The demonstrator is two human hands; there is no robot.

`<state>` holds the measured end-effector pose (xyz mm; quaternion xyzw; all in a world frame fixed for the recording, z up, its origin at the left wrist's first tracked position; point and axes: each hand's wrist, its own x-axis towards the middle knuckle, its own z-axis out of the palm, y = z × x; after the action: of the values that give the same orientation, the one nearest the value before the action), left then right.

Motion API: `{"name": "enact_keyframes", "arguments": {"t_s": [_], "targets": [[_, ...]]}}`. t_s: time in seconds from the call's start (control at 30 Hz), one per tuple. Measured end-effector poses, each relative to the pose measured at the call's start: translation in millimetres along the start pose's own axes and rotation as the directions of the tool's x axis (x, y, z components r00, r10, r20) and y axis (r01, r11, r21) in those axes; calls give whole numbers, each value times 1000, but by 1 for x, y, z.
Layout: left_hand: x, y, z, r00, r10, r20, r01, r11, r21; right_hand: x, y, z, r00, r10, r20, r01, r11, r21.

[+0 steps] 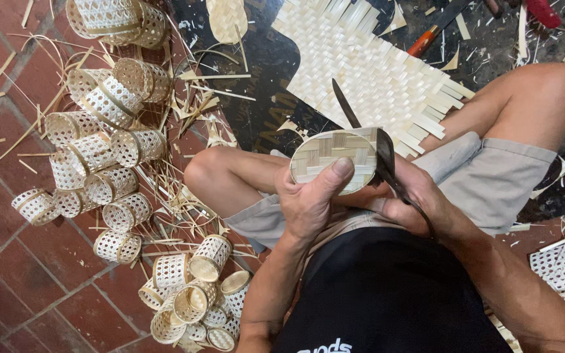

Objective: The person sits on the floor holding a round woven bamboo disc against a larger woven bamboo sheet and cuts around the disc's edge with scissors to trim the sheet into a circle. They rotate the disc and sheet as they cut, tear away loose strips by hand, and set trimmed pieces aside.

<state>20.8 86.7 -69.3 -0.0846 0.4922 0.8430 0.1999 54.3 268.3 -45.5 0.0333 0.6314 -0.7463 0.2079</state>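
left hand [308, 199] grips oval woven bamboo piece [331, 159] | right hand [413, 199] closed on dark shears [382, 157] at its edge | small woven baskets [109, 157] on brick floor [8, 261]

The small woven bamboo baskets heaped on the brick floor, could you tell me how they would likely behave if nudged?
The small woven baskets look round and open-latticed, so probably very light. Many lie on their sides, so a nudge would likely roll them across the brick floor. The thin strips suggest they could crush if squeezed hard.
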Motion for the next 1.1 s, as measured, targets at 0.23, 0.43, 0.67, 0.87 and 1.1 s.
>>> {"name": "enact_keyframes", "arguments": {"t_s": [0.23, 0.43, 0.67, 0.87, 1.1], "targets": [[2, 4, -5, 999, -16, 31, 15, 1000, 17, -13, 34, -15, 995, 82, -52, -87, 991, -98], [2, 15, -8, 993, -52, 105, 48, 998, 47, -12, 42, -20, 1000, 20, -19, -22, 997, -76], [2, 25, -11, 974, -69, 216, 49, 994, 94, -2, 25, -30, 979, -190, 77, 203, 948, -246], [0, 24, -14, 970, -90, 227, 72, 994, 85, -6, 36, -43, 966, -204, 158, 240, 933, -267], [1, 31, -18, 962, -97, 256, 64, 989, 133, -2, 27, -45, 971, -164, 172, 206, 940, -270]]}}
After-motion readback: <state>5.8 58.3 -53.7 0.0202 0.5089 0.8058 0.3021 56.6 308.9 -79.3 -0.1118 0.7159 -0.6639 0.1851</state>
